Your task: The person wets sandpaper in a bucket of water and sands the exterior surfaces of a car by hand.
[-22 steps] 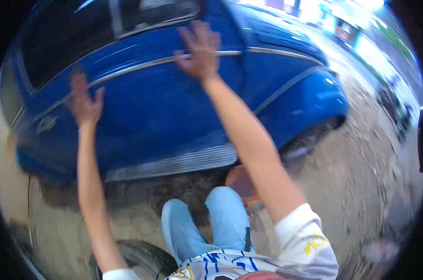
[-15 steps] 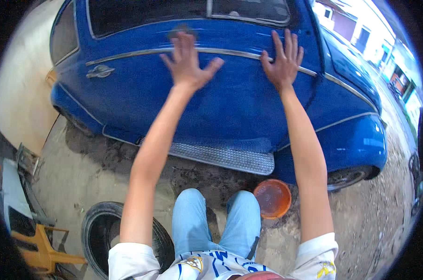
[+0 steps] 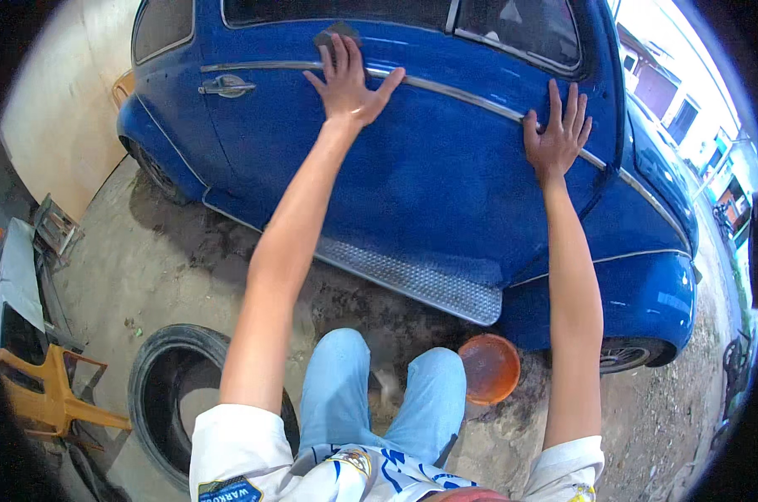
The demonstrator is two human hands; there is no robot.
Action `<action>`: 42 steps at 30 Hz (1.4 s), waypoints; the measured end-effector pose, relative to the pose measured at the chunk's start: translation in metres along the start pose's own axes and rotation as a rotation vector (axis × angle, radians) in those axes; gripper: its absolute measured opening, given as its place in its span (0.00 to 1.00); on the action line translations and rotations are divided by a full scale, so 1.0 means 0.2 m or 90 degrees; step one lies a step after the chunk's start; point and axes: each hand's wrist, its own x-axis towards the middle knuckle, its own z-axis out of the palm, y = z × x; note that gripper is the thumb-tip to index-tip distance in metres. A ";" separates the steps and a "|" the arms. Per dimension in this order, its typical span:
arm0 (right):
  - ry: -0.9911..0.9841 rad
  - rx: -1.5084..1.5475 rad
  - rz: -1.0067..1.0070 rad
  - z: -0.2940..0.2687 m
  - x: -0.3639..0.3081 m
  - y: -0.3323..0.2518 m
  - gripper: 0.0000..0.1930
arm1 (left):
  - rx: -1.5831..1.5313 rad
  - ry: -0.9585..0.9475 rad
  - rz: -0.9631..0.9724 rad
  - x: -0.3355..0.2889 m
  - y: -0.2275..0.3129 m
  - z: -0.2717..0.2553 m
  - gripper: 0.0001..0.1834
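Under the fingertips of my left hand (image 3: 346, 88), a dark grey piece of sandpaper (image 3: 335, 34) lies flat on the blue car door (image 3: 429, 176), just above the chrome trim strip (image 3: 471, 95). The fingers are stretched over it and press it to the paint, with the thumb spread to the right. My right hand (image 3: 556, 142) rests open on the door farther right, fingers spread across the trim near the door's front edge. Nothing shows in that hand. Left of my left hand is the chrome door handle (image 3: 227, 85).
A metal-topped running board (image 3: 412, 281) juts out below the door. Near my knees stands an orange basin (image 3: 490, 369) of liquid. A loose tyre (image 3: 149, 393) lies to the left, with a yellow plastic chair (image 3: 57, 393) beyond it. A front fender (image 3: 630, 293) bulges at right.
My left hand and the sandpaper have slid left along the door, toward the handle. My right hand stays on about the same part of the door while the view has shifted.
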 end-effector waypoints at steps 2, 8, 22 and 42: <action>-0.008 -0.016 -0.005 -0.01 0.00 0.00 0.36 | 0.029 -0.019 -0.006 0.05 0.15 -0.01 0.67; -0.021 -0.010 0.004 -0.02 0.01 0.00 0.36 | 0.109 -0.111 0.255 0.07 0.42 -0.08 0.62; -0.002 -0.013 -0.001 -0.03 0.01 -0.01 0.35 | -0.034 -0.113 0.219 0.16 0.39 -0.03 0.59; -0.002 0.007 -0.030 -0.01 0.00 0.02 0.35 | 0.081 -0.135 0.246 0.07 0.37 -0.17 0.60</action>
